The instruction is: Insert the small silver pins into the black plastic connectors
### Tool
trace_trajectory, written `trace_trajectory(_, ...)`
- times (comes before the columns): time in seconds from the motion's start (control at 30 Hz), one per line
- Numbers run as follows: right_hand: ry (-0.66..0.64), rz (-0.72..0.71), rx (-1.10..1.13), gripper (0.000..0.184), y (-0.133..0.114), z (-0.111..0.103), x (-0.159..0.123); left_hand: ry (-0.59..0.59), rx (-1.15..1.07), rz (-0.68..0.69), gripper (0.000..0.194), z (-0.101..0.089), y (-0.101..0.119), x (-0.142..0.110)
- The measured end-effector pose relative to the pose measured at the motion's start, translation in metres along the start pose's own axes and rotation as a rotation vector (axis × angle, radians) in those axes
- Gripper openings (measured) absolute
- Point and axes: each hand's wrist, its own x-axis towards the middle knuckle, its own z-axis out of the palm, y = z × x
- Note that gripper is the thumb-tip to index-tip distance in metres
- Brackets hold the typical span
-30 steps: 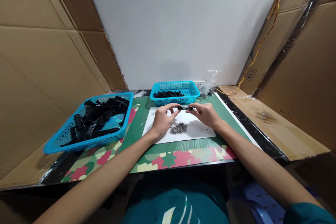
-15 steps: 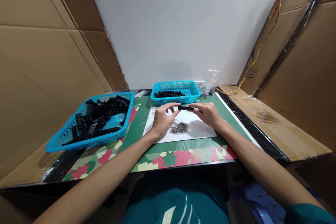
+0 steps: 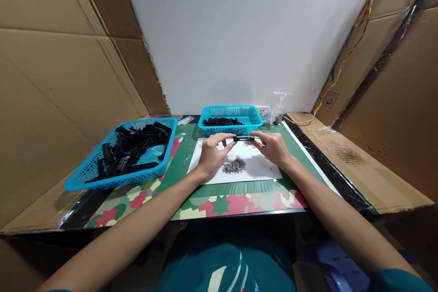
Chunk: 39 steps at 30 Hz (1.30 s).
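A small, narrow black plastic part [image 3: 244, 138] is held level above a white sheet of paper [image 3: 263, 171]. My left hand [image 3: 214, 153] pinches its left end between thumb and fingers. At the other end, my right hand [image 3: 272, 148] grips it the same way. Below them, a pile of tiny metal pieces [image 3: 234, 165] lies on the paper; they look like small pins or screws, too small to tell. A smaller scatter of the pieces shows behind the right fingers.
A large blue basket [image 3: 112, 182] of black plastic parts stands on the left. At the back, a smaller blue basket [image 3: 231, 130] holds small black pieces. Clear plastic bags [image 3: 273, 115] sit beside it. Cardboard walls flank the table, and a yellow twisted wire [image 3: 337, 75] hangs at the right.
The black part has tilted slightly in my fingers, so another face of it shows. Both hands keep their pinch in nearly the same place. The whole view has shifted a little.
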Motion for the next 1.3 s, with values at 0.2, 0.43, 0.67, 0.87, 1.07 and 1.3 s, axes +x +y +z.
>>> trace_trajectory(0.2, 0.040, 0.120, -0.086, 0.030, 0.012, -0.002, 0.006, 0.014, 0.144, 0.001, 0.015, -0.002, -0.009, 0.038)
trace_trajectory(0.43, -0.016, 0.178, -0.159, 0.026, 0.018, -0.006, 0.012, -0.155, 0.220, 0.033, 0.010, 0.016, -0.018, 0.119)
trace_trajectory(0.67, -0.086, 0.174, -0.190, 0.024, 0.011, -0.007, 0.014, -0.335, 0.304, 0.106, 0.011, 0.036, -0.021, 0.149)
trace_trajectory(0.87, -0.124, 0.196, -0.207, 0.025, 0.012, -0.008, 0.016, -0.486, 0.332, 0.137, 0.014, 0.035, -0.016, 0.146)
trace_trajectory(1.07, -0.149, 0.237, -0.232, 0.029, 0.014, -0.009, 0.016, -0.605, 0.353, 0.137, 0.022, 0.036, -0.021, 0.139)
trace_trajectory(1.3, -0.254, 0.277, -0.217, 0.031, 0.017, -0.006, 0.011, -0.595, 0.386, 0.118, 0.026, 0.018, -0.023, 0.134)
